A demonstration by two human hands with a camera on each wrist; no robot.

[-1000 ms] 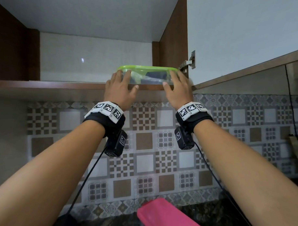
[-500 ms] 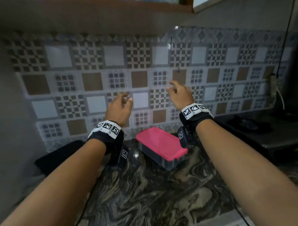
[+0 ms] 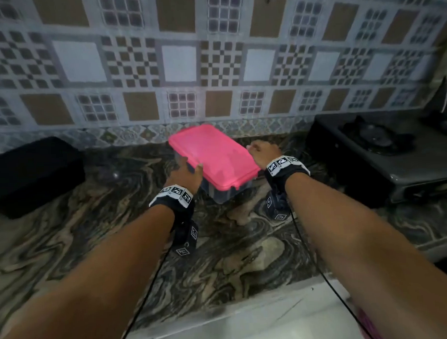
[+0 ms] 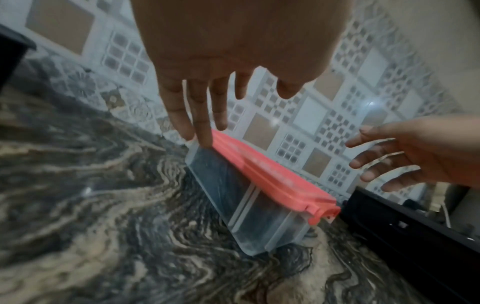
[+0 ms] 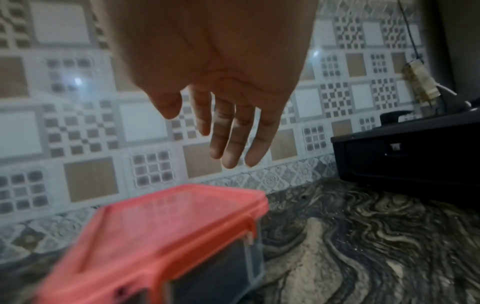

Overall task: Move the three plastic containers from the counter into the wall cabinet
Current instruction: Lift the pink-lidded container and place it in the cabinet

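Note:
A clear plastic container with a pink lid [image 3: 214, 157] stands on the marble counter [image 3: 220, 258] close to the tiled wall. My left hand [image 3: 189, 170] is at its left side, and straight fingers [image 4: 202, 133] touch the container [image 4: 241, 197] near the lid's edge. On the other side, my right hand [image 3: 263, 152] hovers with fingers spread and relaxed [image 5: 228, 144], a little apart from the container [image 5: 166, 222]; it also shows in the left wrist view [image 4: 384, 160]. Neither hand holds anything. The wall cabinet is out of view.
A black box [image 3: 32, 173] sits on the counter to the left. To the right stands a dark gas stove [image 3: 379, 151], with a cable hanging down the wall behind it. The counter's front edge [image 3: 248, 318] runs below my forearms.
Both hands let go of the green-lidded container on the cabinet shelf and came down to the counter. They now flank the pink-lidded container, with the left fingers touching it.

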